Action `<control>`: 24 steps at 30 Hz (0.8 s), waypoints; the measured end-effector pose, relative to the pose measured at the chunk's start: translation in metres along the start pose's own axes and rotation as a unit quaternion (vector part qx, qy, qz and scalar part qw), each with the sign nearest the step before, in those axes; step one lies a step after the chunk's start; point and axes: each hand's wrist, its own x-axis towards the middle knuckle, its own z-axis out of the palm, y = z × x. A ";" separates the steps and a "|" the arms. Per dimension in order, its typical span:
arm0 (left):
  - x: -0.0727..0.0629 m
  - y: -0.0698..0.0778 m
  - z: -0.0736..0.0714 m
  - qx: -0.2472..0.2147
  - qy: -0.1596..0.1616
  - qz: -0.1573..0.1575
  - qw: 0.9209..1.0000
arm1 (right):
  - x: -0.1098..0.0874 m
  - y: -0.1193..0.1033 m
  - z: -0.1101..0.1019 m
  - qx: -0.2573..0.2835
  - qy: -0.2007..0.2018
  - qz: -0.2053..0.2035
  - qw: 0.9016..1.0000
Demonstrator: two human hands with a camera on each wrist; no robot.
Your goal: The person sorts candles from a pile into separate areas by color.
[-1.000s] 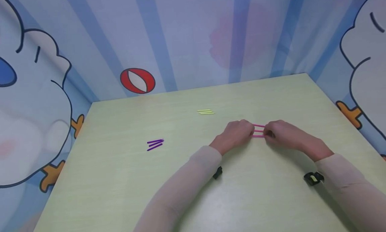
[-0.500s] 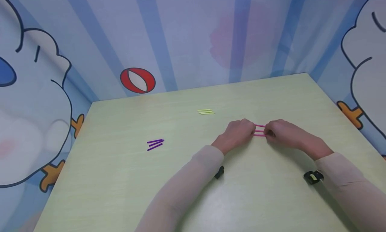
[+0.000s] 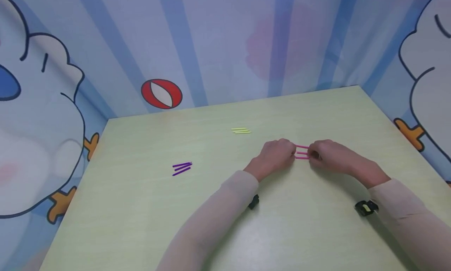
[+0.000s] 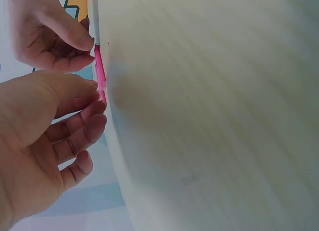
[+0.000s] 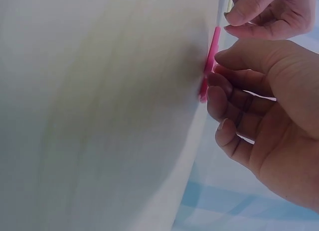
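Three thin pink sticks (image 3: 302, 152) lie side by side between my two hands, right of the table's middle. My left hand (image 3: 276, 155) pinches around their left ends, thumb and forefinger close together at the pink in the left wrist view. At the other ends, my right hand (image 3: 329, 155) has its thumb and forefinger drawn together around the sticks, its other fingers curled. Seen low from the right wrist, the pink sticks (image 5: 210, 64) sit close over the tabletop, partly covered by the fingertips.
Several yellow sticks (image 3: 241, 130) lie together near the back of the pale table (image 3: 141, 208). To the left is a loose group of purple sticks (image 3: 182, 168). A cartoon-printed curtain (image 3: 225, 44) stands along the back and sides.
My left hand shifted slightly right, then back left, staying at the sticks' left ends. The right hand has barely moved. Yellow and purple sticks lie as before.
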 end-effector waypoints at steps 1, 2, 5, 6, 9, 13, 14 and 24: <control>-0.001 -0.002 0.000 0.000 0.003 0.001 1.000 | 0.000 -0.001 0.000 -0.002 0.004 -0.005 1.000; -0.003 -0.004 -0.001 0.003 0.004 -0.001 1.000 | 0.001 -0.001 0.000 -0.004 0.007 -0.009 1.000; -0.008 -0.011 -0.003 0.012 0.010 -0.004 1.000 | 0.003 -0.004 -0.001 -0.009 0.015 -0.022 1.000; -0.010 -0.014 -0.003 0.015 0.013 -0.003 1.000 | 0.003 -0.005 -0.002 -0.010 0.018 -0.027 0.999; -0.015 -0.022 -0.004 0.021 0.020 -0.011 1.000 | 0.006 -0.007 -0.002 -0.010 0.028 -0.041 0.999; -0.021 -0.033 -0.004 0.032 0.029 -0.020 0.999 | 0.011 -0.010 0.000 -0.014 0.046 -0.063 0.997; -0.022 -0.035 -0.005 0.033 0.031 -0.023 0.999 | 0.012 -0.010 0.000 -0.018 0.052 -0.071 0.996; -0.042 -0.057 -0.008 0.035 0.068 -0.034 0.996 | 0.017 -0.024 0.000 -0.015 0.098 -0.111 0.989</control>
